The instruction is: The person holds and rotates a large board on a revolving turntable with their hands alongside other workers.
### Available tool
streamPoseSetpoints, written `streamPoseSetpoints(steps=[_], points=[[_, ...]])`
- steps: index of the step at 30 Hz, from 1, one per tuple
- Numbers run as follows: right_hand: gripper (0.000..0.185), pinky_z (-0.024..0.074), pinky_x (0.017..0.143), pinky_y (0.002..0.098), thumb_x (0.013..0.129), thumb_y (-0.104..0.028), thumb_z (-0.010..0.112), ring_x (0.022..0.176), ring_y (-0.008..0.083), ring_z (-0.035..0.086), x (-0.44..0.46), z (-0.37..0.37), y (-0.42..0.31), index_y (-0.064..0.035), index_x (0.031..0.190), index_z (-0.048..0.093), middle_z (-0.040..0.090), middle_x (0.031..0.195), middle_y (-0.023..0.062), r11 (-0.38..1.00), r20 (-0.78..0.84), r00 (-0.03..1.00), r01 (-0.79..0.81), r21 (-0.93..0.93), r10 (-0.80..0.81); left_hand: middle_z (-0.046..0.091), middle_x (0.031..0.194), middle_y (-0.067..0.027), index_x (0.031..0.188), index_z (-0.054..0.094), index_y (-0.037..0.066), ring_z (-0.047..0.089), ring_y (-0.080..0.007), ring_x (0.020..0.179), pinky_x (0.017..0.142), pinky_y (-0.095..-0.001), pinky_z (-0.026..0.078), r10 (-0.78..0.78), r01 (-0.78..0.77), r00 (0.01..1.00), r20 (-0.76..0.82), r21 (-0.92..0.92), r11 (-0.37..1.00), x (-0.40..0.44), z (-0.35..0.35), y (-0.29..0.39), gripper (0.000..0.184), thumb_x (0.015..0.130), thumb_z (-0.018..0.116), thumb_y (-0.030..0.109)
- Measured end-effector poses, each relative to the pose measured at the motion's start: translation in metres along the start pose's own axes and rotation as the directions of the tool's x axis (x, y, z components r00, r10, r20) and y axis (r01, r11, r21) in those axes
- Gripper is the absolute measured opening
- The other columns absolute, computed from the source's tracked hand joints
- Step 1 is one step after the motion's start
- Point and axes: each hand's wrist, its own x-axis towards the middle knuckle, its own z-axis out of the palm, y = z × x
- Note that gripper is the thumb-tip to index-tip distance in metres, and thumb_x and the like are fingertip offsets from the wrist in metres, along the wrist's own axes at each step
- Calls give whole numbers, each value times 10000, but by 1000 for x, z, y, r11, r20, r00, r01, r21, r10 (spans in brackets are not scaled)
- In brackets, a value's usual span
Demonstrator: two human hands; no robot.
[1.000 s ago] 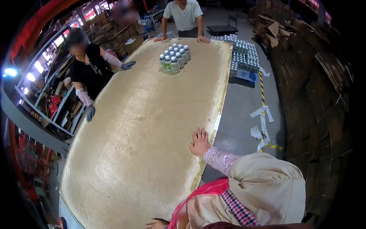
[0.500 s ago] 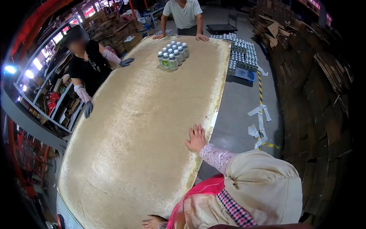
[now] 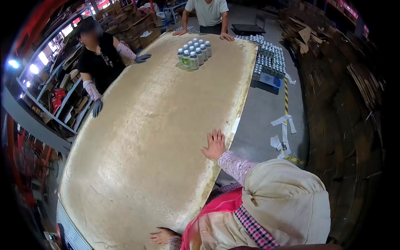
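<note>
2 hands, left hand (image 3: 162,236) and right hand (image 3: 215,145): released, palms down on 1 tabletop (image 3: 137,137) | 12 bottles (image 3: 194,54): one cluster, tabletop's far end | 2 other people beside it

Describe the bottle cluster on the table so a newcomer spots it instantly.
Find the big tan-topped table filling mid-view. Near its far end stands a block of white-capped bottles. It is the only group on the tabletop; the larger mass of bottles is off the table, past its right edge.
</note>
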Motion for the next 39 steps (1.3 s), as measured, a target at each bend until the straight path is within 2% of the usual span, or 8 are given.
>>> streamPoseSetpoints(steps=[7,17,22,25,28,32,36,39], points=[[834,159,1229,619,868,-463,683,1512,527,164,3,17,8,13,1506,434,270,1611,310,999,-62,998,22,-40,-24,372,1609,-179,1558,368,65,323,-367,1501,1171,-569,317,29,-30,998,-48,-9,1000,3,10,-4,778,1009,416,614],[818,134,1242,605,897,-453,639,1522,522,148,2,9,4,19,1522,404,253,1625,310,998,5,1000,-7,-55,7,382,1590,-216,1564,361,61,349,-397,1469,1154,-579,309,34,-37,997,-72,-44,998,1,8,-4,779,1006,440,600],[790,163,1226,613,885,-426,641,1508,529,182,10,32,14,16,1505,430,291,1603,321,995,-52,998,24,-96,-29,304,1633,-239,1551,383,42,280,-412,1512,1198,-581,257,30,-32,999,-43,-57,998,-6,6,2,760,1005,460,565],[793,176,1220,622,867,-409,668,1499,527,210,7,22,9,13,1499,441,301,1598,322,995,-34,999,26,-94,-30,266,1651,-242,1544,389,26,235,-417,1533,1227,-577,211,19,-24,999,-26,-200,979,-14,-14,4,746,997,507,518],[809,175,1222,616,867,-419,692,1511,511,193,5,11,3,6,1504,435,268,1620,301,998,10,1000,1,-69,0,267,1647,-247,1549,372,15,222,-415,1537,1238,-574,187,-9,16,999,32,-237,971,-18,-33,5,758,983,551,487],[841,179,1226,609,850,-441,712,1516,506,188,7,20,8,6,1506,435,285,1612,305,997,-30,998,44,-68,-46,280,1634,-257,1539,372,13,218,-415,1538,1234,-580,191,28,-49,997,-70,-324,945,-21,-28,2,747,962,592,435],[882,175,1229,610,833,-487,715,1524,504,179,10,23,12,10,1506,435,297,1606,315,995,-32,998,56,-82,-59,284,1629,-261,1531,375,12,222,-413,1538,1224,-588,206,10,-36,997,-82,-320,947,-20,-28,3,745,953,597,427],[896,167,1229,616,825,-500,711,1525,503,179,9,27,14,12,1506,435,284,1611,320,992,-13,999,49,-112,-50,284,1637,-255,1561,349,19,225,-424,1535,1216,-586,229,-9,21,999,48,-259,966,-17,-37,3,766,974,554,468]])
